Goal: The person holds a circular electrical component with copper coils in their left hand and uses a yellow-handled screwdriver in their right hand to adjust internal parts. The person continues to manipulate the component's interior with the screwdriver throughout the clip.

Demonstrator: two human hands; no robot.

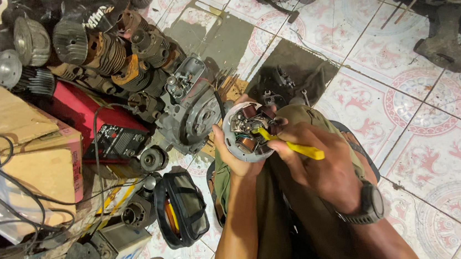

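- The left hand [235,156] cups a round metal stator plate [247,131] from beneath, fingers curled up round its rim, holding it over the person's knee near the middle of the view.
- The right hand [316,163], a dark watch [367,203] at its wrist, is closed on a yellow-handled screwdriver [290,146]; the tip rests among the copper coils on the plate, at least two of them showing.
- At seven o'clock from the hands, a black welding mask [182,208] lies face up on the tiled floor [435,136].
- At eight o'clock, a cardboard box [33,157] sits with black cables [19,194] trailing over it; I cannot tell what is inside.
- At nine o'clock, a red welding machine [103,126] stands just beside the box.
- Just left of the plate, a grey engine case [193,109] stands on the floor.
- At ten o'clock, farther off, a heap of finned engine cylinders [109,52]: about six, some rusted, too jumbled to count surely.
- At the far left edge, three cylinder heads [29,42], grey and finned.
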